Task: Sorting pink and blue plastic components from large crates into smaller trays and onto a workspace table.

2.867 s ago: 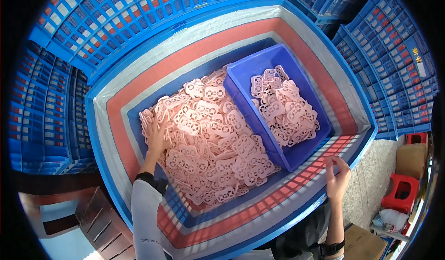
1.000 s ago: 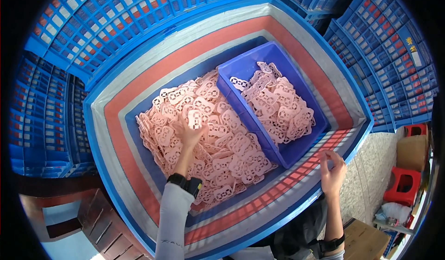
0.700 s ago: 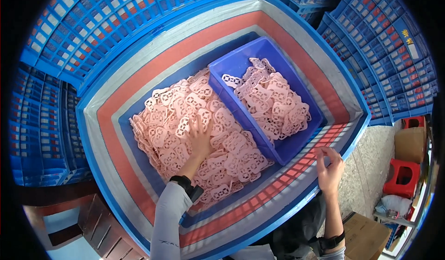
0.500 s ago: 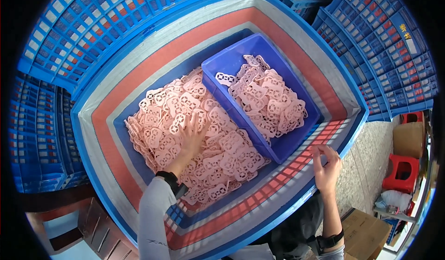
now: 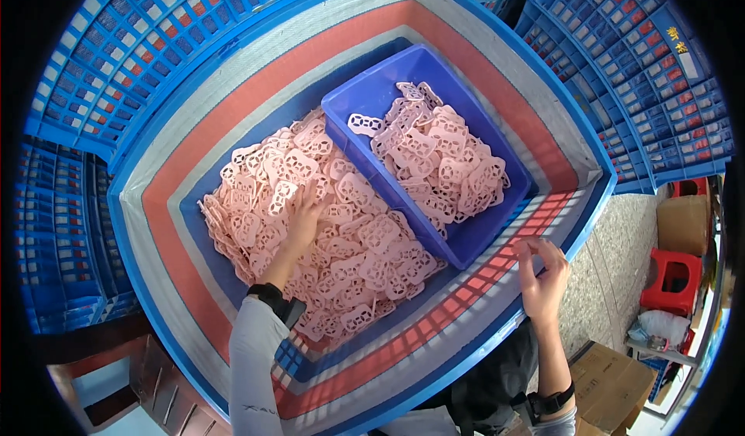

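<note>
My left hand reaches onto a heap of thin pale pink cut-out pieces, its fingers apart and bent down among them. Just beside its fingertips lies one piece with clear dark holes; whether the fingers touch it I cannot tell. My right hand is over the near right rim of a big lined blue crate, half curled with thumb and fingers apart and nothing in it. A purple-blue plastic bin sits inside the crate, right of the heap, holding more pink pieces.
Blue slatted crates stand behind, with others at left and right. Down to the right are a red stool, a cardboard box and a plastic bag. A brown wooden piece of furniture is at lower left.
My left hand's spread fingers have drawn together somewhat and bent down into the heap. My right hand has barely moved. The whole view has shifted slightly.
</note>
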The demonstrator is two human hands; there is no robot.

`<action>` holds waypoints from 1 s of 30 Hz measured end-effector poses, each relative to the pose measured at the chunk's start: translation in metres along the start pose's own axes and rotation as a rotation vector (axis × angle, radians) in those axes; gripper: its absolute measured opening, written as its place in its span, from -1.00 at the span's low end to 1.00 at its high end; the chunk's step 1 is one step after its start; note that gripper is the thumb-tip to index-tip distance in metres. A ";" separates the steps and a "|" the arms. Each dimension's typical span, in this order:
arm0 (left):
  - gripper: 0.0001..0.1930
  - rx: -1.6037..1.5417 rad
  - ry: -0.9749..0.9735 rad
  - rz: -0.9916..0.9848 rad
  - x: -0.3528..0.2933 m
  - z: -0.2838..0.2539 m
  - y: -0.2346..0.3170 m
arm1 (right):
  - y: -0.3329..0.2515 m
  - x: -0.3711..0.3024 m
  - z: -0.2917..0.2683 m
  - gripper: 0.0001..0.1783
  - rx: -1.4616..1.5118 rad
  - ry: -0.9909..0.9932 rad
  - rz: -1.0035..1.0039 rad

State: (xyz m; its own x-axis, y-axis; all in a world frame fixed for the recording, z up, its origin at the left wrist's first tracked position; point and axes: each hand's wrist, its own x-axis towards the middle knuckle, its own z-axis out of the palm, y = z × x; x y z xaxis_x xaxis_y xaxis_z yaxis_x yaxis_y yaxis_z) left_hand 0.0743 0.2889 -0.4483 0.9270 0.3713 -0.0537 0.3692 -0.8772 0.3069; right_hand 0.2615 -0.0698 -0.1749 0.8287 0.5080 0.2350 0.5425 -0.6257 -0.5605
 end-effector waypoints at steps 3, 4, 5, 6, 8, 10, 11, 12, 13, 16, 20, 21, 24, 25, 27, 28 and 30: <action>-0.30 -0.006 0.018 0.071 0.003 -0.002 0.002 | 0.003 0.000 -0.002 -0.92 0.001 0.018 -0.012; -0.30 -0.009 0.018 0.073 0.004 0.000 0.006 | 0.002 0.000 -0.001 -0.92 -0.003 0.025 -0.026; -0.31 0.100 0.013 0.065 0.004 0.002 0.012 | 0.003 0.001 -0.002 -0.92 -0.006 0.026 -0.025; -0.31 0.211 0.007 0.053 0.003 0.002 0.018 | 0.002 0.001 -0.002 -0.92 -0.001 0.013 -0.011; -0.33 0.262 -0.018 0.032 0.017 -0.003 0.022 | 0.001 0.000 0.000 -0.92 0.004 0.000 0.000; -0.37 0.236 -0.134 -0.024 0.032 -0.017 0.035 | 0.003 -0.001 0.000 -0.92 0.017 -0.003 0.006; -0.37 0.236 -0.131 -0.029 0.037 -0.020 0.034 | 0.002 0.000 -0.001 -0.92 0.019 -0.004 0.001; -0.33 0.302 -0.173 -0.052 0.039 -0.022 0.029 | 0.001 0.000 0.000 -0.93 0.029 0.003 -0.013; -0.29 0.366 -0.215 -0.073 0.038 -0.020 0.023 | -0.001 0.000 0.000 -0.93 0.037 0.010 -0.027; -0.34 0.277 -0.239 0.025 0.026 -0.019 0.033 | 0.008 -0.003 -0.005 -0.94 0.005 0.010 -0.004; -0.39 0.256 -0.257 -0.010 -0.021 -0.011 -0.005 | 0.000 -0.002 -0.002 -0.94 0.037 0.002 -0.039; -0.36 0.215 -0.156 -0.070 -0.027 -0.003 -0.020 | -0.003 -0.002 0.001 -0.94 0.052 0.007 -0.040; -0.32 0.369 -0.295 0.085 -0.002 -0.029 0.026 | 0.007 -0.002 -0.001 -0.93 0.023 0.025 -0.069; -0.31 0.335 -0.294 -0.023 0.000 -0.033 0.030 | 0.007 -0.002 -0.001 -0.93 0.027 0.027 -0.067; -0.27 0.313 -0.286 -0.006 -0.004 -0.043 0.042 | 0.006 0.000 -0.002 -0.93 0.006 0.024 -0.077; -0.21 0.286 -0.276 0.011 -0.008 -0.045 0.047 | 0.007 -0.002 -0.003 -0.93 0.005 0.020 -0.073; -0.25 0.252 -0.280 0.080 -0.028 -0.034 0.037 | 0.008 -0.002 -0.007 -0.94 0.010 0.029 -0.051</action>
State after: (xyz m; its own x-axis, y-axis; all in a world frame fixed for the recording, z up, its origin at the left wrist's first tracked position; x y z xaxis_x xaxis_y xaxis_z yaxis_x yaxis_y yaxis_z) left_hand 0.0595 0.2566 -0.4031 0.9230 0.2320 -0.3071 0.2677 -0.9602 0.0791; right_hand 0.2650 -0.0800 -0.1744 0.8038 0.5215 0.2861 0.5827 -0.5939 -0.5547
